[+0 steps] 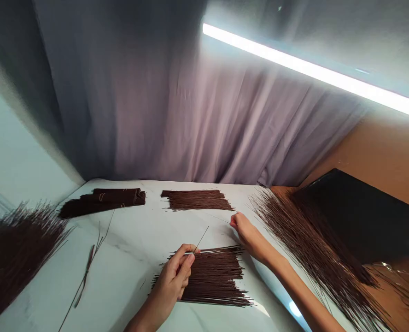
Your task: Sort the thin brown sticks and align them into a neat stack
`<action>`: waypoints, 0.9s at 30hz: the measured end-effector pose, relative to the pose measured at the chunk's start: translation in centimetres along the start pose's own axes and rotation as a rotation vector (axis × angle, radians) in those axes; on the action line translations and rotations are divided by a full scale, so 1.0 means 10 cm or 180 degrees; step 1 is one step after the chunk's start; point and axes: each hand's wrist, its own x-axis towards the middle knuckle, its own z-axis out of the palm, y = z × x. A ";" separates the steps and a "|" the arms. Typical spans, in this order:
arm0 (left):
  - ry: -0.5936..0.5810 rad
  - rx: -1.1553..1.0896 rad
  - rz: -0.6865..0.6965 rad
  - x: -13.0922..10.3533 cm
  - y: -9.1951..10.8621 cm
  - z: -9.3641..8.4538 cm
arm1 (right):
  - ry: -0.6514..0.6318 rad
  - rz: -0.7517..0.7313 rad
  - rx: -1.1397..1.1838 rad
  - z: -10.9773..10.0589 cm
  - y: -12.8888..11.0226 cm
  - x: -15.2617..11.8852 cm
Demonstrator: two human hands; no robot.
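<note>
My left hand is closed in a pinch on a thin dark brown stick, which slants up and to the right from the fingertips. Under and beside that hand lies a flat pile of similar brown sticks, roughly side by side on the white table. My right hand is closed above the table, past the pile's far right corner. A faint thin stick seems to come out of its fingers toward the left; the grip itself is hidden.
A second flat pile lies at the back of the white marbled table. Tied bundles are at back left, a few loose strands nearer. Large heaps of sticks flank both sides, left and right, beside a black panel.
</note>
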 end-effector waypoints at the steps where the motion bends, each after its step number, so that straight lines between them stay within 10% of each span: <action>1: -0.0026 -0.0172 -0.0013 0.03 -0.02 -0.01 | 0.0073 0.0053 0.0085 -0.03 -0.14 -0.08; 9: 0.0144 -0.0287 0.0124 0.03 -0.01 -0.04 | 0.0252 0.0340 0.0563 0.34 -1.14 -0.49; 27: 0.0338 -0.0175 0.0055 0.10 -0.06 0.00 | 0.0887 0.0289 0.0785 0.73 -1.18 -0.50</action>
